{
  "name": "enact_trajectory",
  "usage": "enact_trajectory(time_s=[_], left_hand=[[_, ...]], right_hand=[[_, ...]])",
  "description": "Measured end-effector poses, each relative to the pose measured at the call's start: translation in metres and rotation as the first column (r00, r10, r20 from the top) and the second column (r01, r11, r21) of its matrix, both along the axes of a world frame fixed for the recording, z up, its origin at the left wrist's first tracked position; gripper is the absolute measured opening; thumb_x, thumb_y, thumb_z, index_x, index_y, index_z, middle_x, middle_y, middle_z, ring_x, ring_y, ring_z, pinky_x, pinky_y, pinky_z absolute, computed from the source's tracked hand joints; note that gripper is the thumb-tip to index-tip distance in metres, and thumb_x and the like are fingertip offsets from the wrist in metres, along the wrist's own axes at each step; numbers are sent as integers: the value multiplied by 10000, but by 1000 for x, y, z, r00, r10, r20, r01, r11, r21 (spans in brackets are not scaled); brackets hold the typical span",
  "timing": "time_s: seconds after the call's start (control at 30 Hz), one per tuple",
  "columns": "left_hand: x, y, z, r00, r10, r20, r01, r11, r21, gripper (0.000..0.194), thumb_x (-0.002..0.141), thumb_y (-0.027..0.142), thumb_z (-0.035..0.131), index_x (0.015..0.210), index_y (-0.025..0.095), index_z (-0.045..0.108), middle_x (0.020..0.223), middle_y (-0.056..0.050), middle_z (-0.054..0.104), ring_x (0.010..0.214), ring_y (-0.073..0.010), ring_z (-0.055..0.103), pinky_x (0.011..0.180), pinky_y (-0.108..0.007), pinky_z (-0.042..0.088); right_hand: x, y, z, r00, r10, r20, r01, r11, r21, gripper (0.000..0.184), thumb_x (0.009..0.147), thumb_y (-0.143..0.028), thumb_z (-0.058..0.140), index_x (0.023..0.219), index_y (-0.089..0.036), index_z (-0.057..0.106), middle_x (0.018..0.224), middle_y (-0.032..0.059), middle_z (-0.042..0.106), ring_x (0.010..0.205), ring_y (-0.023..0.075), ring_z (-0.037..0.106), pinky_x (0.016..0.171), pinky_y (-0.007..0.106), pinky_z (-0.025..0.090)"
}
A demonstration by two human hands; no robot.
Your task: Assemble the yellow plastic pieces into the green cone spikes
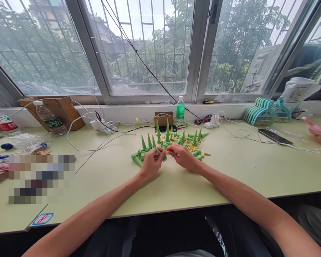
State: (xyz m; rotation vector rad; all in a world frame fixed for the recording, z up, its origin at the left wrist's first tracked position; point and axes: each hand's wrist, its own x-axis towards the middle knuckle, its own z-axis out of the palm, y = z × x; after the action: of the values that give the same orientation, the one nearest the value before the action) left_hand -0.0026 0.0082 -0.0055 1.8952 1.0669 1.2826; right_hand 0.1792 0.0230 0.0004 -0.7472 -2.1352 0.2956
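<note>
Green cone [158, 151], nearside of bottle [180, 111]: left fingers [161, 157] grip it; right fingers [174, 147] appear to pinch small yellow piece [167, 152]. Cone probably light, stiff, smooth; best held around wide end.

A single camera, worn on the head, looks forward and down across the surface [235, 171]. It sits above and behind the left hand [152, 162] and the right hand [184, 157], near enough that the forearms [96, 210] run in from the bottom corners, with the hands just below centre. The wide view takes in the surface's near edge below, the windows [147, 46] across the top, and a co-worker's hand [317, 131] at the right border.
</note>
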Motion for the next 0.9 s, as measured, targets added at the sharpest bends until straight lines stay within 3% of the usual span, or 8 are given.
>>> enact_trajectory(time_s=[0.5,0.77,0.9], left_hand=[[1,-3,5,997,29,-68,-23,996,83,301,896,444,519,779,169,560,543,40,465,400,-62,434,407,-202,354],[1,-2,4,997,72,-28,-70,996,63,289,894,433,530,782,168,555,533,42,463,390,-65,444,387,-195,331],[1,-2,5,998,60,-24,-58,996,66,298,895,432,528,767,164,550,563,33,484,392,-58,443,382,-190,327]], right_hand=[[0,0,-1,1000,-15,6,15,1000,7,243,985,-256,392,822,-190,560,744,19,607,660,130,529,639,246,403],[-1,-6,3,999,32,16,-32,999,-22,179,979,-280,419,944,-190,569,857,41,627,719,137,539,655,247,416],[-1,-4,0,999,34,26,-33,999,-28,205,986,-283,403,910,-186,567,822,36,614,712,136,532,663,246,411]])
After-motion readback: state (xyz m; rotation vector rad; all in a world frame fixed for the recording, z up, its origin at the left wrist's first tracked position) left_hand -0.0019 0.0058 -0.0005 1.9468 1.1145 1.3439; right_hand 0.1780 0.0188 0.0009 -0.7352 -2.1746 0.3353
